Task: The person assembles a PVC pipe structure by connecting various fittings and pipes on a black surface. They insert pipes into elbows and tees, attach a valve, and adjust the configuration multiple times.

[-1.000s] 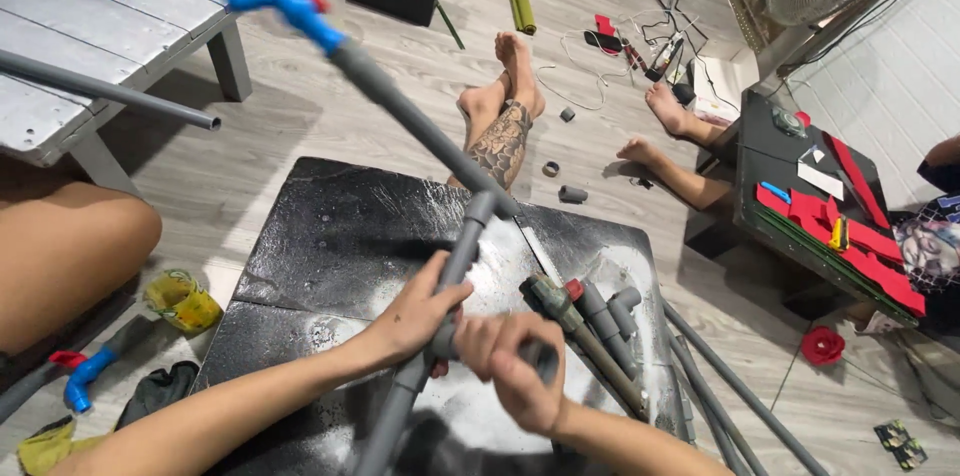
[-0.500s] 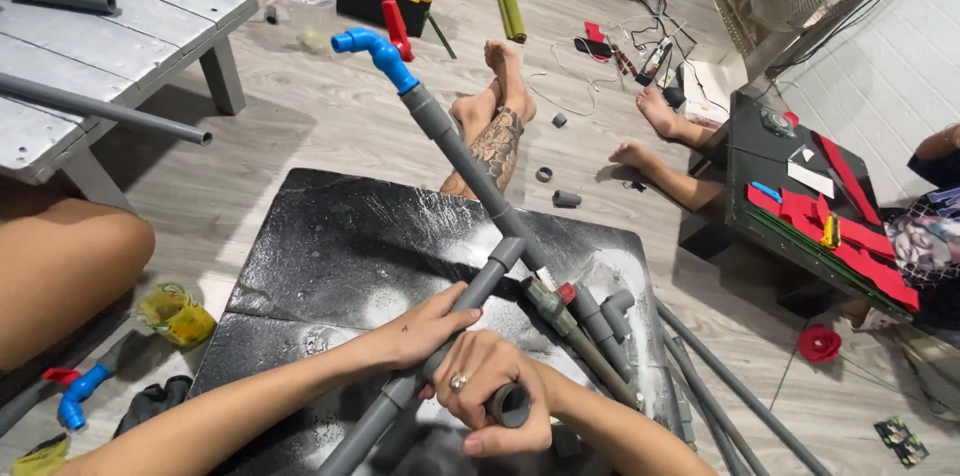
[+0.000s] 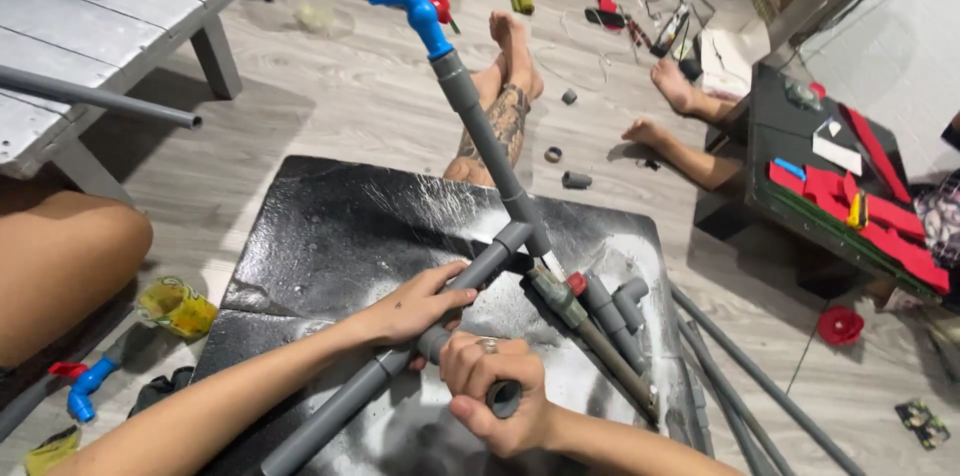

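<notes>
My left hand (image 3: 418,303) grips a long grey plastic pipe (image 3: 470,281) over a black mat (image 3: 330,236). The pipe joins a grey tee fitting (image 3: 520,226). From the tee another grey pipe (image 3: 480,126) rises away from me and ends in a blue elbow (image 3: 405,8). My right hand (image 3: 495,391) is closed around a short grey pipe fitting (image 3: 503,398), whose round open end faces the camera, right beside the long pipe.
More grey fittings and a pipe piece (image 3: 600,321) lie on the mat's right side. Long grey pipes (image 3: 750,396) rest on the floor at right. A grey bench (image 3: 120,26) holds pipes at top left. Another person's legs (image 3: 505,96) stretch ahead. A small blue valve (image 3: 88,388) lies at lower left.
The pipe assembly has tipped more upright, and the blue elbow has swung right and nearer. My right hand has turned the short fitting so its open end faces me.
</notes>
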